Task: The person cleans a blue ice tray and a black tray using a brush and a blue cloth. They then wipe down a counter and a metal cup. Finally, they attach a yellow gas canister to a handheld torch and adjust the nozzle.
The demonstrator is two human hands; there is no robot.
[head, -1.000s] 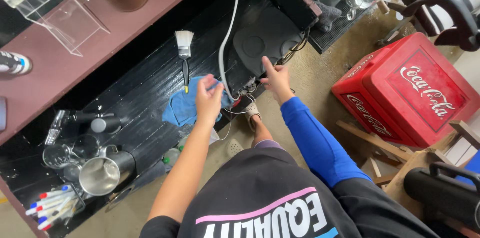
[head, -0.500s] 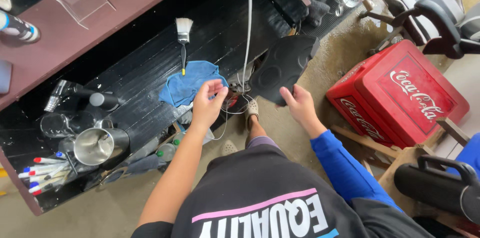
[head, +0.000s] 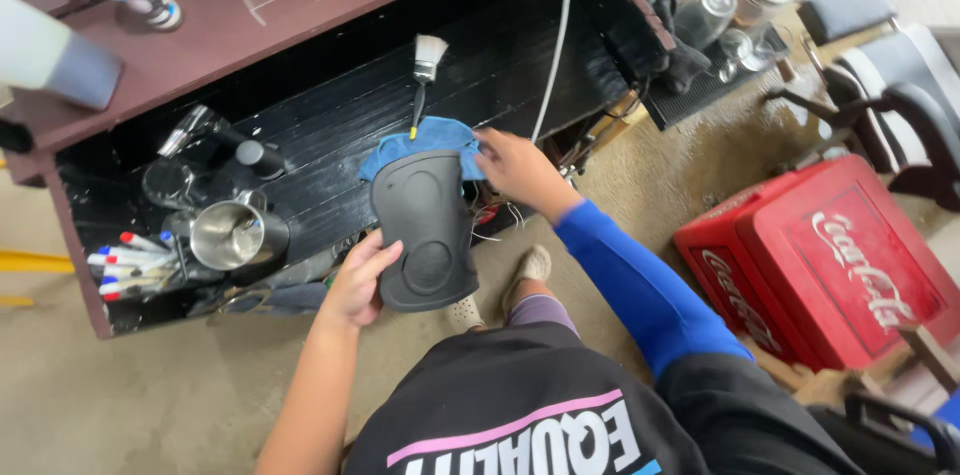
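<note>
My left hand [head: 358, 283] grips the lower left edge of a dark grey oblong plastic cover [head: 425, 230], held out over the front of a black shelf [head: 330, 125]. My right hand [head: 515, 170], in a blue sleeve, touches the cover's upper right edge and rests by a blue cloth [head: 415, 140] lying under the cover's top end. A small brush with white bristles [head: 424, 70] lies on the shelf just behind the cloth. A white cable [head: 556, 35] hangs down beside my right hand.
A steel cup [head: 232, 233], several coloured markers [head: 130, 263] and dark tools sit on the shelf's left part. A brown counter top [head: 240, 30] carries a clear stand and bottles. A red cooler box [head: 835, 265] stands on the floor at right; glass jars [head: 745, 0] behind.
The dark cover has come from the right side of the shelf to in front of the blue cloth. My left hand now grips it; my right hand moved left onto its top edge.
</note>
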